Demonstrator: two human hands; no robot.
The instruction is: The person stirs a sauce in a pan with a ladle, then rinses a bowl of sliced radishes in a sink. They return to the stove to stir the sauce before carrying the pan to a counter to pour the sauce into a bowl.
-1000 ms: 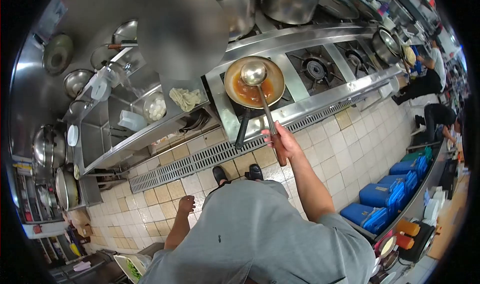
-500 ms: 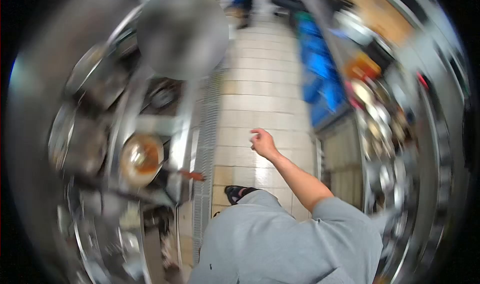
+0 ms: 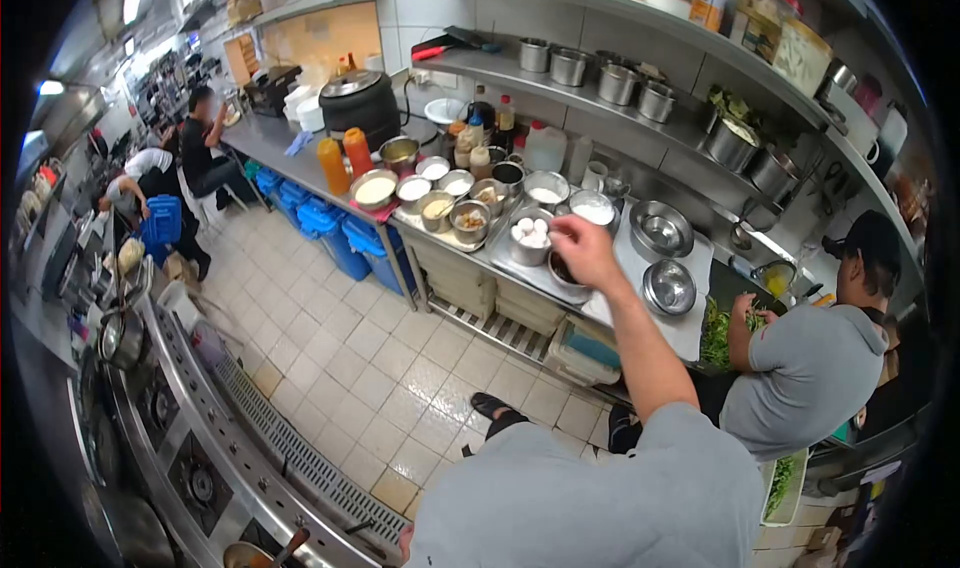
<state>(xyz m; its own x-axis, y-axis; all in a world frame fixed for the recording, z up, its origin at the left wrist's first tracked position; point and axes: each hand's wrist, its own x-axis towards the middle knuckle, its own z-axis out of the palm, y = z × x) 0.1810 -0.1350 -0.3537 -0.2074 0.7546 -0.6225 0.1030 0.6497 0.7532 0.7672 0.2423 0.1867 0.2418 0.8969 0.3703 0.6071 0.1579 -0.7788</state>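
Observation:
My right hand is stretched over the counter with its fingers curled together. It hovers at the edge of a metal container of white eggs, above a container of dark contents that it partly covers. Whatever the fingers may hold is too small or hidden to make out. Of my left hand only a sliver shows beside my grey shirt at the bottom, its fingers hidden. Close behind the eggs are a bowl of white powder and another white-filled bowl.
Stacked metal bowls lie right of my hand. A co-worker in grey handles leafy greens close on the right. Stove burners and a pan with a wooden handle line the left. Blue bins stand beneath the counter.
My view has swung from the aisle and stove to the counter on the right. My right hand has gone from over the floor to the egg container.

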